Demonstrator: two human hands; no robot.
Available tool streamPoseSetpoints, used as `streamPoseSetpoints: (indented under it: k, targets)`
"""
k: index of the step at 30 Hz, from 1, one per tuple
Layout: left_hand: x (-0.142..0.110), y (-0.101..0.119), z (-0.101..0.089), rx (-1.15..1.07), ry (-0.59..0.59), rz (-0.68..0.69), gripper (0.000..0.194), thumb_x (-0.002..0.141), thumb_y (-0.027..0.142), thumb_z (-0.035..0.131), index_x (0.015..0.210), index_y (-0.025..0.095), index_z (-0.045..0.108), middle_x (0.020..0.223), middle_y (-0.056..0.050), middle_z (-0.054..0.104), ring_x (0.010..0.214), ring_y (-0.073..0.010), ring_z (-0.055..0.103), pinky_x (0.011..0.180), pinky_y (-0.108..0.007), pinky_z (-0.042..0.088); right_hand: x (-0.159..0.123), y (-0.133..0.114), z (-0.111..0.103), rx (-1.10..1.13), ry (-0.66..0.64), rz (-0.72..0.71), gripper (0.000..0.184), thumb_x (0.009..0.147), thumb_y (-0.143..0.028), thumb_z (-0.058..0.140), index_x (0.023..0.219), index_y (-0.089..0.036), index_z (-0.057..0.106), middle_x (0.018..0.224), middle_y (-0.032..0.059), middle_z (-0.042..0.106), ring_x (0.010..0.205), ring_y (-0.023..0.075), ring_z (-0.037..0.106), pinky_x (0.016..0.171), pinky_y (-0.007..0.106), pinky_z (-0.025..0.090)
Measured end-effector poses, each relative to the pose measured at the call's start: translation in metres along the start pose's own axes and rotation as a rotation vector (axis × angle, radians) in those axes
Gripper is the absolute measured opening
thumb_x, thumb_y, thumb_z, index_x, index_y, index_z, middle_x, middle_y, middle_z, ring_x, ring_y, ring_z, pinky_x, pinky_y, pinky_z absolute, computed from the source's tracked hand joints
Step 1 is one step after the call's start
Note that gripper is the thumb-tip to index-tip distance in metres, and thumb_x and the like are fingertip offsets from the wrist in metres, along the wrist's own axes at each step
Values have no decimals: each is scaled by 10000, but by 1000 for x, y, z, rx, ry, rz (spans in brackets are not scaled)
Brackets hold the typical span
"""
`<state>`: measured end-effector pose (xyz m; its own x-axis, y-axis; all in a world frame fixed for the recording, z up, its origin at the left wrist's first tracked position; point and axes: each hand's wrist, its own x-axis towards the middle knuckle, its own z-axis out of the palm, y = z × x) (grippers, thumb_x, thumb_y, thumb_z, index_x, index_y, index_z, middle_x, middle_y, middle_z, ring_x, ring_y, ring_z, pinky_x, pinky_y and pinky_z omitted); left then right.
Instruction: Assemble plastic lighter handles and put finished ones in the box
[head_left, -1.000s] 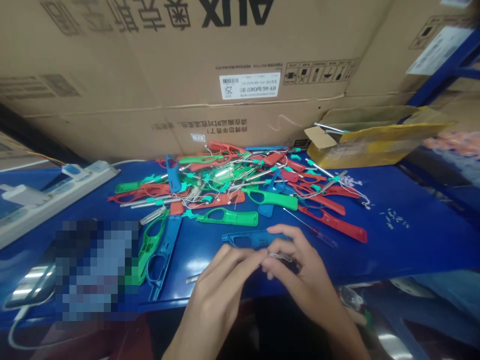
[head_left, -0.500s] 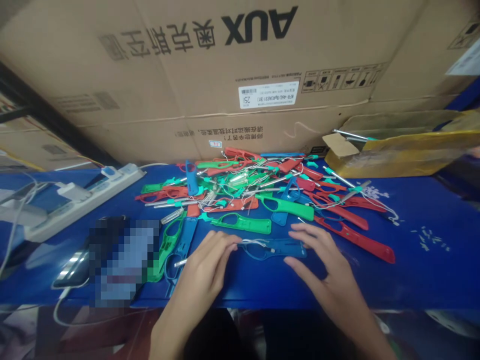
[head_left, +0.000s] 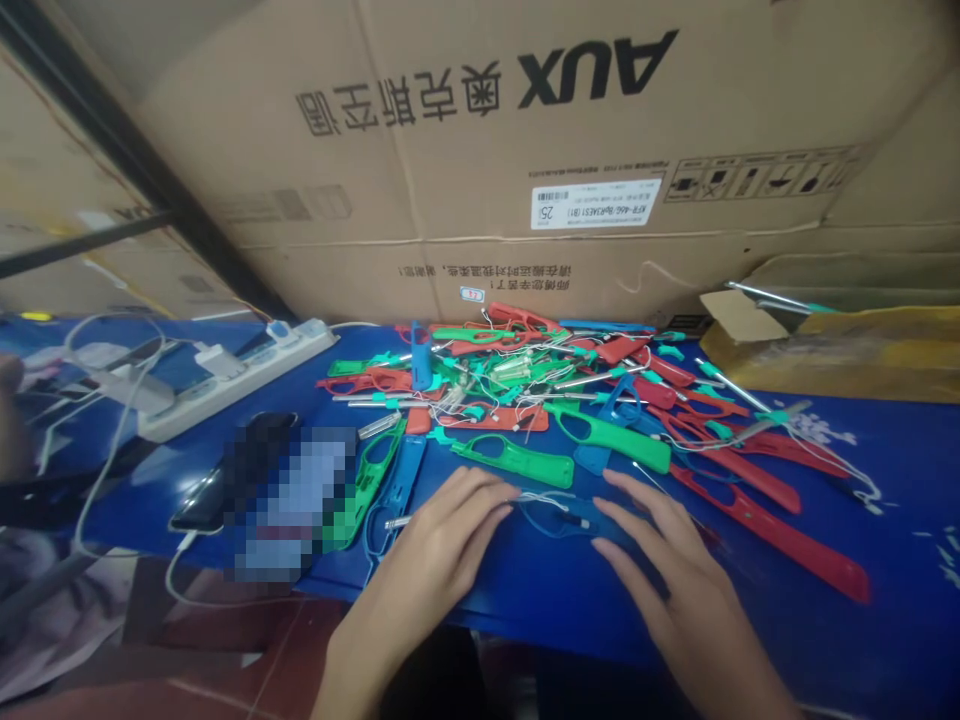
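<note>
Wires (head_left: 546,498), thin, white and flexible, run rightward from the fingertips of my left hand (head_left: 465,530), which look closed in a pinch on their left end. They pass over a hollow blue plastic handle half (head_left: 600,526) that lies near the front of the glossy blue desk (head_left: 517,600), between my two hands; I cannot tell whether they touch it. My right hand (head_left: 660,540) is spread, fingers parted and curved around the handle half's right end, gripping nothing I can see; contact there is unclear to me. A slim silver metal tube (head_left: 397,522) sticks out left of the left hand, and I can't make out whether the palm holds it. From here I'd worry most about the wires: slack as they look, they could catch on the handle half's loop or get pinched under its edge if pressed down untidily. The handle half itself seems light, so a nudge from the right fingers could skid it over the smooth surface. Just beyond, a bright green plastic handle half (head_left: 525,463) and the tangled heap of coloured plastic parts (head_left: 517,370) leave little room; a careless far-side reach could snag loose leads there.
</note>
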<state>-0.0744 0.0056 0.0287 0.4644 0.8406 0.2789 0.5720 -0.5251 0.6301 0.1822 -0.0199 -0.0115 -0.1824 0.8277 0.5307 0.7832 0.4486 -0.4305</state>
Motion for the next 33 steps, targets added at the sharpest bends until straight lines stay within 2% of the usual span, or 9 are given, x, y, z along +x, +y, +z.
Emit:
streamPoseSetpoints:
  k: [5, 7, 9, 12, 17, 21, 23, 27, 33]
  targets:
    - [2, 8, 3, 13, 18, 39, 300, 1086, 148, 487, 1322, 256, 637, 1158, -55, 669, 1047, -203, 642, 878, -374, 560, -3, 7, 2, 62, -80, -7, 308, 1025, -199, 496, 1238, -261, 710, 1457, 79, 636, 1295, 231, 658, 1017, 380, 617]
    - [3, 12, 6, 17, 35, 65, 275, 1075, 123, 498, 1276, 233, 650, 1143, -58, 679, 1013, -199, 649, 853, -367, 563, -5, 10, -1, 67, -97, 24, 300, 1025, -224, 510, 1241, -291, 707, 1481, 60, 618, 1314, 245, 646, 1032, 414, 611]
    - [5, 16, 10, 8, 83, 97, 269, 1058, 94, 521, 1261, 215, 649, 1144, -62, 685, 1008, -192, 653, 851, -353, 562, -7, 12, -5, 61, -119, 59, 323, 1025, -297, 548, 1326, -324, 660, 1516, 47, 586, 1347, 262, 620, 1063, 456, 593]
    - [10, 23, 16, -30, 168, 147, 300, 1033, 44, 549, 1274, 195, 642, 1159, -67, 691, 1043, -175, 654, 893, -325, 552, -8, 11, -11, 80, -135, 82, 399, 1012, -365, 593, 1411, -351, 590, 1540, 32, 562, 1377, 256, 593, 1088, 449, 573]
    - [15, 28, 19, -70, 191, 201, 342, 1011, 17, 582, 1292, 201, 646, 1179, -64, 692, 1067, -163, 650, 920, -312, 541, -2, 9, -17, 157, -7, 158, 297, 1002, -342, 616, 1294, -327, 664, 1347, 19, 711, 1236, 222, 692, 1031, 353, 593]
    - [16, 21, 17, -50, 169, 190, 339, 1015, 30, 586, 1293, 212, 653, 1176, -67, 696, 1048, -173, 654, 885, -324, 546, 0, 9, -25, 261, -37, 283, 181, 1005, -343, 617, 1141, -319, 735, 1002, -20, 804, 899, 166, 779, 824, 238, 627]
    - [17, 16, 17, -26, 144, 172, 313, 1028, 54, 578, 1280, 219, 663, 1164, -66, 701, 1035, -180, 662, 868, -334, 549, 0, 8, -27, 297, -49, 320, 164, 999, -352, 624, 1092, -310, 753, 905, -22, 802, 823, 163, 776, 765, 223, 621]
    - [18, 6, 20, 1, 105, 150, 287, 1045, 93, 563, 1272, 233, 671, 1154, -59, 714, 1006, -186, 676, 837, -342, 559, 3, 4, -28, 323, -39, 348, 148, 972, -400, 662, 1009, -308, 771, 909, -19, 802, 809, 168, 776, 744, 220, 615]
    - [19, 1, 24, 34, 138, 143, 239, 1050, 112, 558, 1233, 218, 670, 1142, -58, 729, 1006, -197, 678, 860, -361, 564, 6, 3, -26, 352, -93, 324, 174, 973, -418, 657, 958, -299, 783, 915, -8, 796, 809, 169, 769, 753, 234, 616]
